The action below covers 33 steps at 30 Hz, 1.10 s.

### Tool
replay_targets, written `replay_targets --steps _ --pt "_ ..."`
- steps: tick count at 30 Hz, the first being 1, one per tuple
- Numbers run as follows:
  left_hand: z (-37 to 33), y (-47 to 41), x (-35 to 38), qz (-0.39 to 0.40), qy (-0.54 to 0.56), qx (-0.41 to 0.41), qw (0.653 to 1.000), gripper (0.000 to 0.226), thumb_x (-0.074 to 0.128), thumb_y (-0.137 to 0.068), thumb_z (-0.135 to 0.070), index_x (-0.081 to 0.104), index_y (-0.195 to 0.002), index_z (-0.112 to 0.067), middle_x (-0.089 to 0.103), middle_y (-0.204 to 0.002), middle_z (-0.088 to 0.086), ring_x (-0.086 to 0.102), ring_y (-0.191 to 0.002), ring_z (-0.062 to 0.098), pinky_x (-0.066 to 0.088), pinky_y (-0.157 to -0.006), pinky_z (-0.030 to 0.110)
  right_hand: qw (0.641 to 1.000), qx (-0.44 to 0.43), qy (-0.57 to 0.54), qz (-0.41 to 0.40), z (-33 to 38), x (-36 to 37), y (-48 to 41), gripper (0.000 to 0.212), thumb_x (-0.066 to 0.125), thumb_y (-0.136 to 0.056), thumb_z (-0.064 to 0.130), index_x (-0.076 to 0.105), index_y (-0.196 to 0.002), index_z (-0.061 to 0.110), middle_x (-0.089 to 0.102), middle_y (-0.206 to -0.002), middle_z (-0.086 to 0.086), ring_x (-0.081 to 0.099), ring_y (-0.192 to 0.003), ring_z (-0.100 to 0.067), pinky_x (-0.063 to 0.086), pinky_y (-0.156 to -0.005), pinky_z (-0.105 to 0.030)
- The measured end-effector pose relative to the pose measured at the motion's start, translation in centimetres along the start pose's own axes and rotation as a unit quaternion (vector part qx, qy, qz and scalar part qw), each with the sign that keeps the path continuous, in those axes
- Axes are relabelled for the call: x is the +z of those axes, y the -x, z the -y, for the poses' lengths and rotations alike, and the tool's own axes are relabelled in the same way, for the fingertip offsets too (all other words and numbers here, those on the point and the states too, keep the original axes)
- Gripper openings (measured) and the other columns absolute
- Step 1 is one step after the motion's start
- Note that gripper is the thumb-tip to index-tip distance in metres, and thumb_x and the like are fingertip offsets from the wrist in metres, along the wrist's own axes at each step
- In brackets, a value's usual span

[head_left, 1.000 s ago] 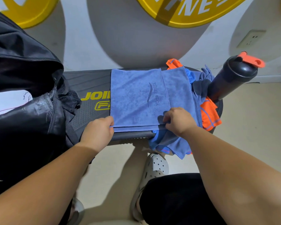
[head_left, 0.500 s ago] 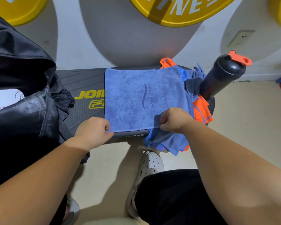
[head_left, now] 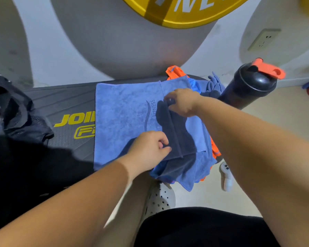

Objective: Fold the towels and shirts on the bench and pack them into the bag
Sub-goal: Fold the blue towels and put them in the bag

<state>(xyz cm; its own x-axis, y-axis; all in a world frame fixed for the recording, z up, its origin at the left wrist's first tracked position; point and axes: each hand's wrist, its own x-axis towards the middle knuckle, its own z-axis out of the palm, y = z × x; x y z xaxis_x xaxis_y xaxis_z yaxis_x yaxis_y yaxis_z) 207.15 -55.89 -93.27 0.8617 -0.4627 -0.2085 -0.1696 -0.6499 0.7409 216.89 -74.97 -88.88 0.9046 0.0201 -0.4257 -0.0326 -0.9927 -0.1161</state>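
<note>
A blue towel [head_left: 121, 122] with a printed fitness logo lies flat across the black bench [head_left: 64, 107]. My left hand [head_left: 148, 148] pinches the towel's folded edge near the bench's front. My right hand [head_left: 182, 102] pinches the same folded edge farther back. Under the towel's right side lies a heap of blue and orange shirts [head_left: 202, 168], part of it hanging over the bench's front edge. The black bag [head_left: 16, 122] sits open at the left end of the bench.
A black shaker bottle [head_left: 248, 88] with an orange flip lid stands at the bench's right end, close to my right forearm. The wall with a yellow sign rises behind. My white clogs [head_left: 161, 198] and black shorts are on the floor side below.
Both hands left the towel's front corners. The left moved right to the fold line; the right moved up and back along it. The camera leaned closer to the bench.
</note>
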Motion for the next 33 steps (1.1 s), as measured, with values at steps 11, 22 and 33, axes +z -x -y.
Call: replay_targets --steps 11,22,33 --pt "0.3 -2.7 1.5 0.053 -0.101 0.004 0.994 0.044 0.076 -0.067 -0.066 0.056 -0.091 -0.036 0.045 -0.082 -0.016 0.049 -0.07 0.001 0.03 -0.058 0.018 0.994 -0.027 -0.086 -0.06 -1.5 2.4 -4.0 0.043 0.043 -0.096 0.031 0.051 -0.135 0.048 0.053 -0.137 0.015 0.039 -0.126 -0.028 0.03 -0.107 -0.044" --pt "0.4 -1.4 1.6 0.034 -0.078 0.049 0.995 0.02 0.073 -0.078 -0.04 0.063 -0.094 -0.033 0.05 -0.086 -0.014 0.05 -0.076 0.007 0.042 -0.069 0.025 0.994 -0.014 -0.099 -0.05 -0.1 2.2 -4.4 0.058 0.046 -0.095 0.023 0.034 -0.15 0.038 0.027 -0.159 0.018 0.016 -0.145 -0.022 0.015 -0.107 -0.045" --pt "-2.7 -1.6 0.4 0.001 0.102 0.057 0.993 0.013 0.072 -0.083 -0.013 0.069 -0.073 -0.02 0.053 -0.062 -0.016 0.048 -0.058 0.004 0.043 -0.06 0.015 0.96 -0.016 -0.231 -0.156 -2.2 -0.5 -3.2 0.045 0.045 -0.085 0.013 0.06 -0.122 0.035 0.054 -0.135 0.01 0.04 -0.129 -0.029 0.035 -0.108 -0.049"
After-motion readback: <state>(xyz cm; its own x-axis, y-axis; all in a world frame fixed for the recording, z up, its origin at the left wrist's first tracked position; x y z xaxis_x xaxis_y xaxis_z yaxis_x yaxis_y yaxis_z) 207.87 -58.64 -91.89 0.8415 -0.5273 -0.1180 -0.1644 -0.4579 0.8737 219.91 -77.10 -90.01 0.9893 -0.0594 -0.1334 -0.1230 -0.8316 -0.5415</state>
